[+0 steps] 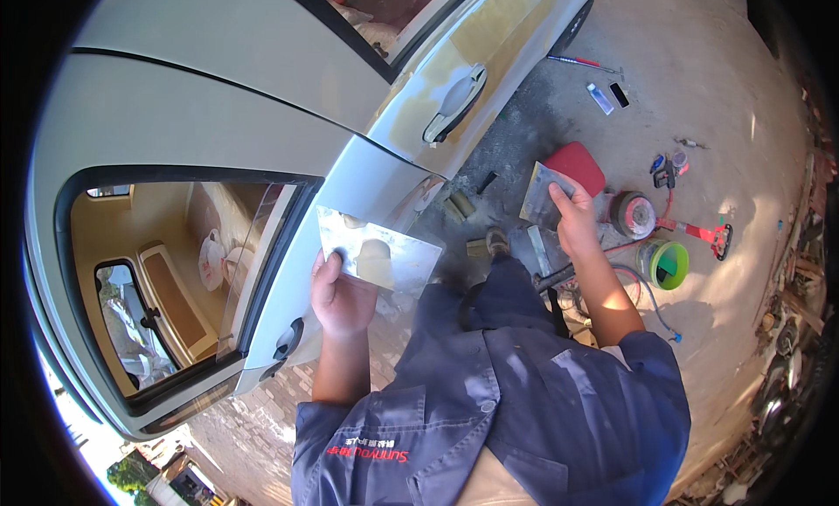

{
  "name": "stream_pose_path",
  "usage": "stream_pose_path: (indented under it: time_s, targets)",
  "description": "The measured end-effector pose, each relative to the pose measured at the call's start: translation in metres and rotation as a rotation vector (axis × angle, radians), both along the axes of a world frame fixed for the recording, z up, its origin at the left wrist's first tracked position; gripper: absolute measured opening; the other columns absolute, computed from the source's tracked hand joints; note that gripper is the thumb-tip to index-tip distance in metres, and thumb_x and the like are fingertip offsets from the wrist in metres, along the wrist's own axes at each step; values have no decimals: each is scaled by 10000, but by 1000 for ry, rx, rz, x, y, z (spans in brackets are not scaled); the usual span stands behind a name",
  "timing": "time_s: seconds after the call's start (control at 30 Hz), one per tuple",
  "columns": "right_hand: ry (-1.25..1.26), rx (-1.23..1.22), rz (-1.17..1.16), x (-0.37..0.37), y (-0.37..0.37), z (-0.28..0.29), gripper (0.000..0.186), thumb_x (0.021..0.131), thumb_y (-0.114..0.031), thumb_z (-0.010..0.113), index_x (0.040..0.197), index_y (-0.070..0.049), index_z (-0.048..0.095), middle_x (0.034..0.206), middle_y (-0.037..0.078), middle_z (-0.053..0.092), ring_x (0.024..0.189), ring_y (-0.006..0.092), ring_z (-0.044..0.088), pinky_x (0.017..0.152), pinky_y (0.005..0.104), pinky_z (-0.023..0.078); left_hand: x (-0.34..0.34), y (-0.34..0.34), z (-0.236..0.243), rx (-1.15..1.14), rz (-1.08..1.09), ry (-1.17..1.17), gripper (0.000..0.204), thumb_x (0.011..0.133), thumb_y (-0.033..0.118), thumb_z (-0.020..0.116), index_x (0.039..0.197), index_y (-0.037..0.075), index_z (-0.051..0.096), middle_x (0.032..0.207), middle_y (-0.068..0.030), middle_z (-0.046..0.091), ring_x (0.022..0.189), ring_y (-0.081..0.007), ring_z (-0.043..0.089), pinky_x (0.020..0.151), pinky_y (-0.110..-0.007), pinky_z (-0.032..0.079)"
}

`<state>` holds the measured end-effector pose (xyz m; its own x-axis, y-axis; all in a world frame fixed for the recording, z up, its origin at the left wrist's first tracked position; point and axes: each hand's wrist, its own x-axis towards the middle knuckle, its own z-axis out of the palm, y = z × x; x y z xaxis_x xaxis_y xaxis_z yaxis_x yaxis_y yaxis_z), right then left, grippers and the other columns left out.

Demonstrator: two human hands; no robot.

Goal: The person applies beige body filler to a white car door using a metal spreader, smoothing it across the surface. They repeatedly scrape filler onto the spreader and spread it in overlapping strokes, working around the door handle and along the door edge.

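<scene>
My left hand (339,298) grips the lower left edge of a flat, pale mixing board (409,254), thumb on top. A tan smear of filler (374,263) lies on the board, with a smaller dab near its upper edge. In my right hand (577,224) is a flat grey putty spreader (540,198), pinched between thumb and fingers and held apart from the board. To the left and ahead stands a light-coloured van (210,113). Tan filler patches (502,34) cover the panel around its door handle (456,104).
Beyond my right hand sits a red stool seat (578,168). A round tin-like object (633,215), a green bucket (669,266), hoses and a red-handled tool (695,232) lie to the right. Farther off are a phone (620,94) and a blue-white tube (600,99). Debris lines the right edge.
</scene>
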<state>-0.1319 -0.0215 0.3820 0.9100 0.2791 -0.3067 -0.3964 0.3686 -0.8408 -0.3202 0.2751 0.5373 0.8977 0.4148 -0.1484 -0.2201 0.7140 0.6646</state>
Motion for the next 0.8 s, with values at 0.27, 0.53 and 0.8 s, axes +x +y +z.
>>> stream_pose_path:
  time_s: [0.27, 0.53, 0.8]
  targets:
    - [-136, -171, 138, 35, 18, -27, 283, 1029, -78, 625, 1286, 33, 662, 1175, 86, 720, 1063, 122, 659, 950, 282, 519, 32, 14, -34, 81, -114, -56, 546, 1028, 209, 499, 1500, -47, 402, 1470, -173, 554, 1328, -286, 569, 1145, -441, 406]
    - [-814, -499, 245, 64, 67, -88, 252, 991, -89, 655, 1218, 2, 714, 1148, 143, 717, 1050, 246, 683, 972, 328, 500, 30, 34, -131, 223, 5, -63, 538, 1017, 244, 535, 1434, -91, 470, 1370, -215, 620, 1234, -317, 635, 1083, -439, 472]
    - [-1391, -429, 157, 102, 122, -168, 317, 889, 66, 656, 1185, -22, 727, 1140, 150, 713, 1021, 306, 696, 882, 361, 553, 23, 23, -277, 429, 184, -233, 496, 1015, 224, 572, 1371, -115, 504, 1308, -237, 648, 1166, -336, 671, 1035, -443, 518]
